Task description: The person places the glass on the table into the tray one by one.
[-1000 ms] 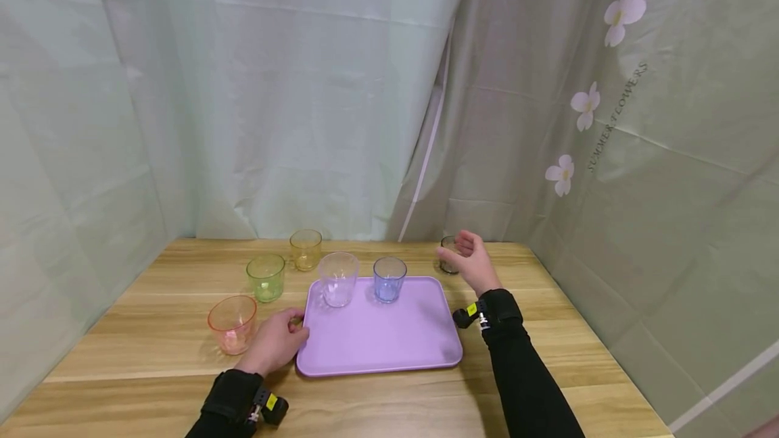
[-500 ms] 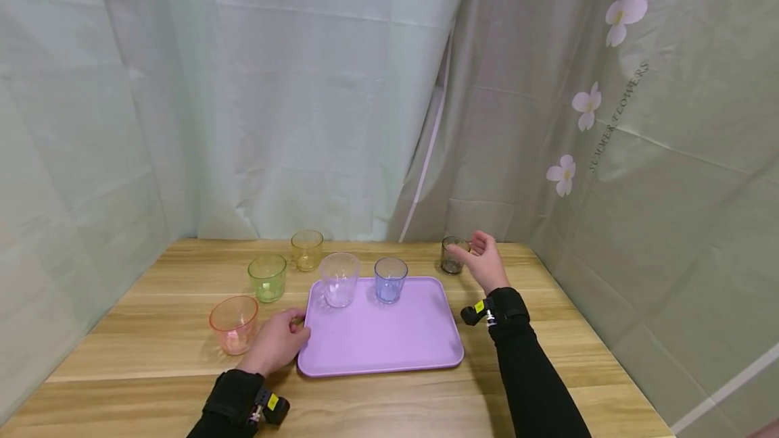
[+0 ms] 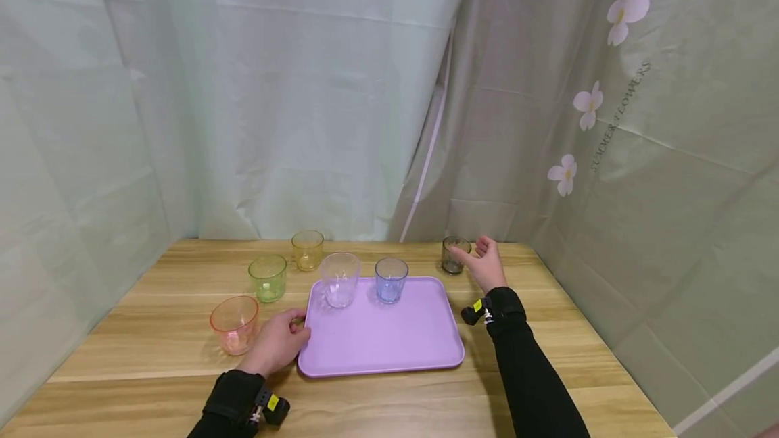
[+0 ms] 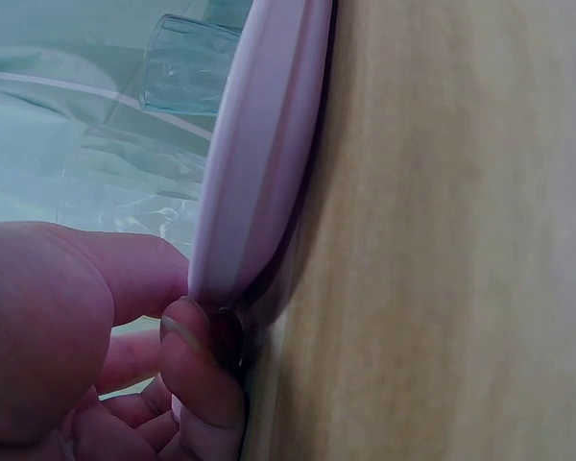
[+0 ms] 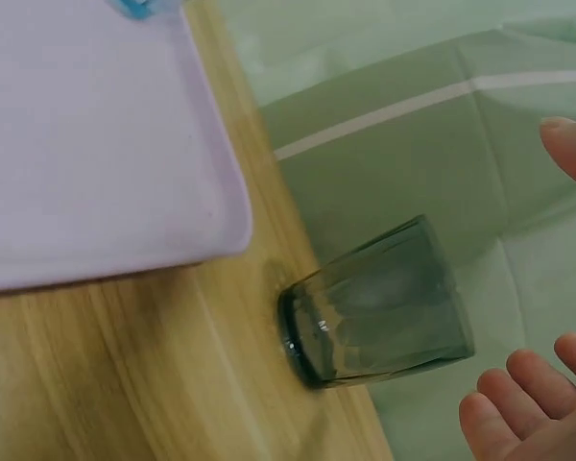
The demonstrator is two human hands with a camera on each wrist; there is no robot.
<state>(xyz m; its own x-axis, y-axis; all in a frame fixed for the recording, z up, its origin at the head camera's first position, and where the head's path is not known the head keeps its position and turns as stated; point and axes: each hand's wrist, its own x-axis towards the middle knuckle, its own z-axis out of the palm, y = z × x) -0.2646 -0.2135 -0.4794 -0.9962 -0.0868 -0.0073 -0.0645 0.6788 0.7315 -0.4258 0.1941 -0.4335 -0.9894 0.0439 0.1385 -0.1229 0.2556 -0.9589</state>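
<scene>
A lilac tray (image 3: 383,340) lies on the wooden table. At its left edge my left hand (image 3: 276,343) pinches the rim between thumb and fingers (image 4: 197,360). On the tray's back part stand a clear glass (image 3: 339,282) and a smaller blue glass (image 3: 391,282). Behind the tray's right corner a dark grey glass (image 3: 452,263) stands upright on the table. My right hand (image 3: 485,267) is beside it, thumb and fingers spread apart. In the right wrist view a gap shows between the fingertips (image 5: 490,408) and the grey glass (image 5: 374,307).
Left of the tray, a red-pink glass (image 3: 234,326), a green glass (image 3: 268,279) and a yellow glass (image 3: 307,251) stand on the wooden table (image 3: 365,404). A pale curtain (image 3: 304,120) hangs along the table's back edge, and a flowered one closes the right side.
My right hand has drawn back to the right from the grey glass, leaving more of it in sight, then dipped slightly. My left hand and the tray have stayed put.
</scene>
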